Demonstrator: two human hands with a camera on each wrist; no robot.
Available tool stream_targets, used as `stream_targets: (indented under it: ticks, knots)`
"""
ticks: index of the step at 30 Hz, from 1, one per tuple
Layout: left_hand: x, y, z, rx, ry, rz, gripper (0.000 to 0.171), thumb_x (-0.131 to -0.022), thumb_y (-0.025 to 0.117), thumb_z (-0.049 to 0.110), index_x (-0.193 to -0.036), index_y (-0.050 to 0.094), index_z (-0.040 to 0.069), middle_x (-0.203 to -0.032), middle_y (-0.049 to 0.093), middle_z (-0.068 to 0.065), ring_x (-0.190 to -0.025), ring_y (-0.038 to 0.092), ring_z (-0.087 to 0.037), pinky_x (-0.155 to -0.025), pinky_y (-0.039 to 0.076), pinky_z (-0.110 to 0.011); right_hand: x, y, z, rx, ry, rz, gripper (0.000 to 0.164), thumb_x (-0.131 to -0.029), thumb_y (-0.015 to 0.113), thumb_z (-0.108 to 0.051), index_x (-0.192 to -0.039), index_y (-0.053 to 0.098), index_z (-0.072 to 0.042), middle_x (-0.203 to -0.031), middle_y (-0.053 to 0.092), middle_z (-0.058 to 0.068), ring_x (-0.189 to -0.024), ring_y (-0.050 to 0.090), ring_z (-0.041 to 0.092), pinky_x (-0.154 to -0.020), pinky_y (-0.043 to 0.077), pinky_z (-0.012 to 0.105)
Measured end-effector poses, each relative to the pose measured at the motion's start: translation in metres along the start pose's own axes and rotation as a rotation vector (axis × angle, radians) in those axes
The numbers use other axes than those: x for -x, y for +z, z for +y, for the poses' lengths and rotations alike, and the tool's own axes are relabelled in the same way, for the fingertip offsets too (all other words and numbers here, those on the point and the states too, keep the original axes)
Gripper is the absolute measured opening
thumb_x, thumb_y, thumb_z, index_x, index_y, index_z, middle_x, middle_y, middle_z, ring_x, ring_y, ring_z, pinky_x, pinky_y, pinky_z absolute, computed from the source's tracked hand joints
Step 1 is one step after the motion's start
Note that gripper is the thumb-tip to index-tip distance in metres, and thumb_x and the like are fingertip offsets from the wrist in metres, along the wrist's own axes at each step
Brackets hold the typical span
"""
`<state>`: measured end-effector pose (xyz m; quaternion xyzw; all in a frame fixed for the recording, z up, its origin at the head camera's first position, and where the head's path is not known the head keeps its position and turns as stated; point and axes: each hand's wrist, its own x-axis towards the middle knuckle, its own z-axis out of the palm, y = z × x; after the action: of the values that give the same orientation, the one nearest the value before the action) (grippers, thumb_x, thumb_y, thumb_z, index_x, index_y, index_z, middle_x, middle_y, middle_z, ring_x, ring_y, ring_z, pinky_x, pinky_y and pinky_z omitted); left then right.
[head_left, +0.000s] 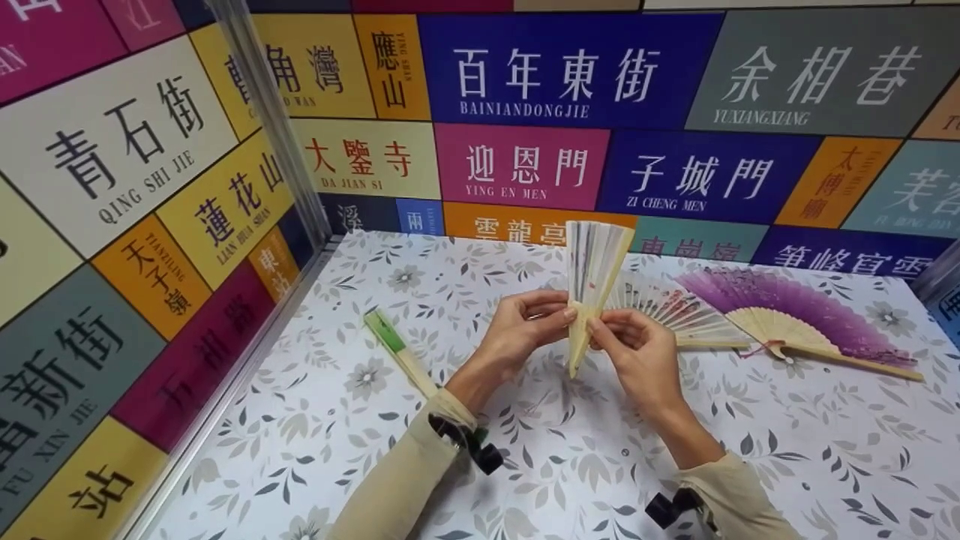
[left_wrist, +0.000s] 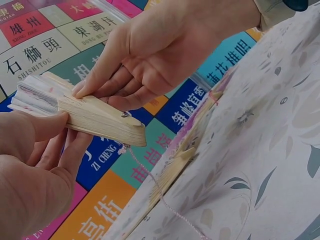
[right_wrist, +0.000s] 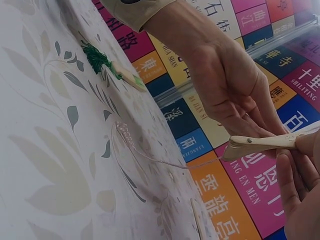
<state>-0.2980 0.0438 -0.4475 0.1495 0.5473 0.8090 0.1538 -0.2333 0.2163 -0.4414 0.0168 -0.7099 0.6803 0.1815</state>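
I have the left hand [head_left: 529, 326] and the right hand [head_left: 641, 352] each pinching the ribs of a narrowly spread white fan [head_left: 598, 262] between thumb and curled fingers, above the surface [head_left: 570, 480]. I'd go lightly, press evenly near the pivot so no pleat buckles, and mind the pink cord [right_wrist: 126, 135] trailing below that fan. Left of it lies a green-tipped folded fan [head_left: 390, 341]; right of it, a pale open fan [head_left: 697, 319], then a purple fan [head_left: 806, 319], shouldn't be brushed.

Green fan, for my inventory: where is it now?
In the head view, the green fan lies folded on the table, left of centre, beside the left wrist.
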Motion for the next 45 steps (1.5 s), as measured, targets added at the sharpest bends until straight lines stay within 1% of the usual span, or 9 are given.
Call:
stream_targets:
  ticks: [4,11,18,23,26,30,34,38,45]
  knots:
    - [0.001,0.000,-0.002,-0.007,0.010,0.003,0.030,-0.090,0.075,0.008,-0.119,0.069,0.003,-0.112,0.071,-0.018,-0.101,0.073,-0.028,-0.093,0.062,-0.039,-0.002,-0.003,0.010,-0.010,-0.006,-0.007,0.023,-0.089,0.078,-0.015,-0.100,0.069,0.004,-0.090,0.073,0.015,-0.076,0.072,0.019,-0.071,0.065,0.030]
    - [0.001,-0.001,-0.003,0.008,0.016,0.017,0.031,-0.091,0.073,0.006,-0.121,0.067,0.000,-0.110,0.071,-0.017,-0.099,0.073,-0.025,-0.093,0.062,-0.038,-0.001,-0.005,0.014,-0.007,0.003,-0.023,0.031,-0.089,0.078,-0.022,-0.103,0.066,0.003,-0.090,0.073,0.015,-0.078,0.072,0.020,-0.073,0.065,0.031]
    - [0.001,0.000,-0.003,0.037,0.022,0.032,0.030,-0.091,0.073,0.005,-0.120,0.067,-0.001,-0.108,0.071,-0.016,-0.098,0.073,-0.024,-0.094,0.062,-0.038,-0.001,-0.006,0.014,-0.020,0.005,-0.028,0.029,-0.092,0.075,-0.020,-0.104,0.062,0.004,-0.087,0.073,0.014,-0.075,0.071,0.019,-0.072,0.065,0.030]
    - [0.001,-0.001,-0.005,0.047,0.008,0.044,0.030,-0.090,0.074,0.006,-0.119,0.067,0.000,-0.106,0.071,-0.015,-0.098,0.073,-0.024,-0.094,0.062,-0.039,0.001,-0.007,0.015,-0.023,0.016,-0.036,0.027,-0.094,0.071,-0.017,-0.104,0.059,0.004,-0.086,0.074,0.014,-0.075,0.070,0.019,-0.074,0.064,0.029]
    - [0.001,-0.001,-0.006,0.060,0.009,0.051,0.030,-0.090,0.074,0.005,-0.118,0.067,0.000,-0.106,0.071,-0.014,-0.098,0.074,-0.024,-0.094,0.062,-0.039,0.001,-0.007,0.016,-0.011,0.012,-0.052,0.027,-0.096,0.070,-0.018,-0.105,0.058,0.004,-0.087,0.074,0.015,-0.076,0.070,0.019,-0.075,0.062,0.026]
    - [0.000,-0.002,-0.006,0.078,0.018,0.057,0.029,-0.090,0.074,0.005,-0.118,0.067,-0.001,-0.105,0.071,-0.014,-0.097,0.074,-0.023,-0.093,0.062,-0.040,0.000,-0.007,0.016,-0.027,0.003,-0.057,0.027,-0.097,0.068,-0.017,-0.106,0.057,0.005,-0.085,0.074,0.015,-0.076,0.069,0.018,-0.075,0.061,0.024]
    - [-0.002,-0.002,-0.006,0.088,0.025,0.062,0.029,-0.090,0.074,0.004,-0.117,0.067,-0.001,-0.104,0.072,-0.014,-0.096,0.074,-0.023,-0.092,0.063,-0.040,-0.002,-0.006,0.017,-0.037,0.003,-0.046,0.026,-0.096,0.069,-0.016,-0.106,0.057,0.005,-0.085,0.073,0.013,-0.077,0.068,0.016,-0.075,0.061,0.023]
    - [-0.003,-0.001,-0.005,0.109,0.033,0.068,0.028,-0.089,0.075,0.004,-0.116,0.068,-0.001,-0.105,0.072,-0.015,-0.097,0.074,-0.024,-0.092,0.063,-0.040,-0.003,-0.006,0.018,-0.047,0.002,-0.027,0.026,-0.096,0.069,-0.017,-0.106,0.058,0.004,-0.085,0.073,0.012,-0.077,0.068,0.017,-0.075,0.062,0.026]
    - [-0.004,-0.001,-0.003,0.133,0.034,0.085,0.029,-0.089,0.075,0.003,-0.116,0.067,-0.001,-0.105,0.071,-0.013,-0.097,0.073,-0.022,-0.091,0.063,-0.040,-0.006,-0.006,0.017,-0.101,0.006,0.005,0.027,-0.096,0.069,-0.015,-0.105,0.057,0.007,-0.084,0.072,0.009,-0.076,0.069,0.016,-0.074,0.063,0.028]
